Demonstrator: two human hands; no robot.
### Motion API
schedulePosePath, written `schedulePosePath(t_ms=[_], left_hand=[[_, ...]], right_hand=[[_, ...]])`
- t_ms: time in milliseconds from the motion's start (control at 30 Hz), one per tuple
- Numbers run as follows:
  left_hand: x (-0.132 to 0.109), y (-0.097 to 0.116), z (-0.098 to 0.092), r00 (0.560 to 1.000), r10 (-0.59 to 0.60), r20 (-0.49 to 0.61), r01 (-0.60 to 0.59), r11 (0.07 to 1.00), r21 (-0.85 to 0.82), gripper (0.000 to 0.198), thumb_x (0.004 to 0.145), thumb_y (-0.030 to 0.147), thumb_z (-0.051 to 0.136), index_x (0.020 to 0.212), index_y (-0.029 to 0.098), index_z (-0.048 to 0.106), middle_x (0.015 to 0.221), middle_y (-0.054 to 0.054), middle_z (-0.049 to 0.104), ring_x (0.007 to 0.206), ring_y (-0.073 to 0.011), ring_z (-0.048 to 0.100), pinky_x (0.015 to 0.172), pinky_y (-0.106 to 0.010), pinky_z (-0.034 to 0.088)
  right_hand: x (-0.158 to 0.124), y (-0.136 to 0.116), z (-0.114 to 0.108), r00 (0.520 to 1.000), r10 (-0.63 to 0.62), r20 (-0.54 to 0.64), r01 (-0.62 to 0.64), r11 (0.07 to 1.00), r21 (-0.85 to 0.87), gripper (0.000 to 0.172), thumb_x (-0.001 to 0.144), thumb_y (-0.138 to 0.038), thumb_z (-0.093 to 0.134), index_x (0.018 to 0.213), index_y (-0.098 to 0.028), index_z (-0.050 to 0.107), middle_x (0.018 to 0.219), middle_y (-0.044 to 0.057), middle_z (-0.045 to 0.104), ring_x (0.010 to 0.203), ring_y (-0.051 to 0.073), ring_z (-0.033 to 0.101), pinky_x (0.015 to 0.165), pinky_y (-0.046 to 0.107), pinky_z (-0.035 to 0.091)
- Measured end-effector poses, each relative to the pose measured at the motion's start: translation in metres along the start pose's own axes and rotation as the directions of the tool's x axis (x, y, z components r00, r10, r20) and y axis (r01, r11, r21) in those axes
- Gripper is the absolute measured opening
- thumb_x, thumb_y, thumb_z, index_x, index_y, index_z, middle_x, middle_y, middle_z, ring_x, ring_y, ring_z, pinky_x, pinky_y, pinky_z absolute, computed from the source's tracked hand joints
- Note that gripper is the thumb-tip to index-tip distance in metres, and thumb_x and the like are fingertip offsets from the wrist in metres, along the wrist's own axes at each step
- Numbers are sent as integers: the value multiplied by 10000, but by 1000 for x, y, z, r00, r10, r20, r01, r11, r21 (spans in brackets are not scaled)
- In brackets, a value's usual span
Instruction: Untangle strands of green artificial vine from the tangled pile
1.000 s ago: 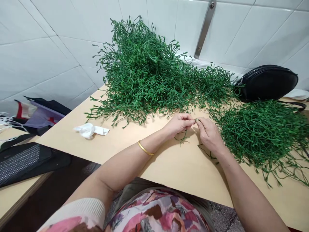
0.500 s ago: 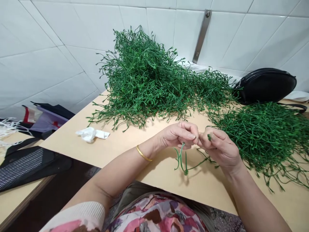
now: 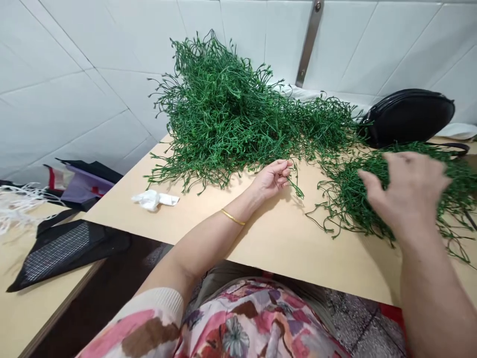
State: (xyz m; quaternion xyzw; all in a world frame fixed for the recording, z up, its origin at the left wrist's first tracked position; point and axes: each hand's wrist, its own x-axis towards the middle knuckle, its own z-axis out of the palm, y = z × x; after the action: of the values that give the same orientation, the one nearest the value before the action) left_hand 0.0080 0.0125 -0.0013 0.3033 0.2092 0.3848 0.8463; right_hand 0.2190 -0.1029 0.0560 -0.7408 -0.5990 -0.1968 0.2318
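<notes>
My left hand (image 3: 274, 180), with a gold bangle at the wrist, is closed in a pinch above the tabletop. From its fingertips hangs a thin green plastic-looking stem (image 3: 297, 190) with a small budded tip. My right hand (image 3: 410, 191) is over the smaller heap of green stems (image 3: 354, 204) on the right. Its thumb stands well apart from the fingers, which are slightly blurred, and I see nothing held in it. Behind my left hand rises a much larger tangled pile of the same stems (image 3: 223, 119), against the tiled wall.
A black bag (image 3: 410, 118) sits behind the right heap. Crumpled white tissue (image 3: 149, 200) lies on the pale wooden tabletop (image 3: 208, 211) at left. Beyond its left edge are a black mesh pouch (image 3: 59, 253), purple cloth (image 3: 84, 183) and white strands (image 3: 22, 204).
My hands were together with stems between them. Now they are apart: the right has swung out over the right heap and opened, while the left has shifted slightly back, keeping a stem.
</notes>
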Motion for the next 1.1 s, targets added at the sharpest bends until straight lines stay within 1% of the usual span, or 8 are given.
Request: schedulePosePath(t_ms=[100,167,300,433,500,600,867,1100], left_hand=[[-4,-2,14,1000,6,2,-6,1000,3,65,805,183,523,790,123,541,527,62,427,361,-4,300,423,-151,322],[-10,-1,26,1000,14,16,-14,999,43,53,798,174,528,789,125,544,521,60,438,365,-10,316,427,-157,330],[-27,3,44,998,53,-34,-45,977,208,107,758,127,562,865,129,567,647,7,585,415,-29,427,475,-194,401],[-49,5,36,968,146,-202,-76,944,322,134,726,135,614,853,117,578,744,-29,628,436,-27,474,503,-209,438],[-60,3,28,953,159,-257,-69,942,328,131,712,131,635,822,107,569,729,-32,620,457,-37,510,508,-205,447],[-73,-5,21,966,53,-254,21,959,282,203,706,135,650,883,109,555,740,-55,636,558,-93,604,552,-222,481],[-73,-26,29,998,-28,-51,40,968,246,206,706,163,650,892,112,578,794,-65,672,635,-122,640,624,-255,500],[-69,-43,13,991,104,-83,-51,874,483,171,691,187,646,829,119,573,660,-25,635,544,-77,576,543,-195,428]], right_hand=[[-21,-31,21,962,-176,207,74,903,424,580,765,-450,559,1252,-147,476,1161,160,535,874,234,579,770,405,475],[-31,-49,37,931,-229,284,33,829,558,522,779,-389,542,1241,-151,486,1127,141,564,703,159,585,709,346,492],[-36,-59,52,958,-69,279,-139,738,661,260,823,-261,431,964,-162,625,814,65,635,640,151,601,629,297,491],[-34,-44,41,866,240,439,-495,287,820,209,756,-328,567,881,-161,585,734,17,606,531,112,603,509,243,491],[-37,-38,33,800,231,555,-577,39,816,209,699,-306,641,837,-162,578,682,-6,596,504,95,599,490,216,491],[-48,-35,24,733,142,665,-645,-166,746,217,644,-243,698,820,-158,604,641,-15,597,502,90,606,472,188,496],[-74,-44,12,628,8,778,-752,-250,610,137,719,-182,638,846,-140,606,591,0,617,492,105,626,457,173,503],[-88,-40,4,670,-23,742,-731,-195,654,233,669,-255,695,857,-157,600,683,23,654,554,109,639,522,193,518]])
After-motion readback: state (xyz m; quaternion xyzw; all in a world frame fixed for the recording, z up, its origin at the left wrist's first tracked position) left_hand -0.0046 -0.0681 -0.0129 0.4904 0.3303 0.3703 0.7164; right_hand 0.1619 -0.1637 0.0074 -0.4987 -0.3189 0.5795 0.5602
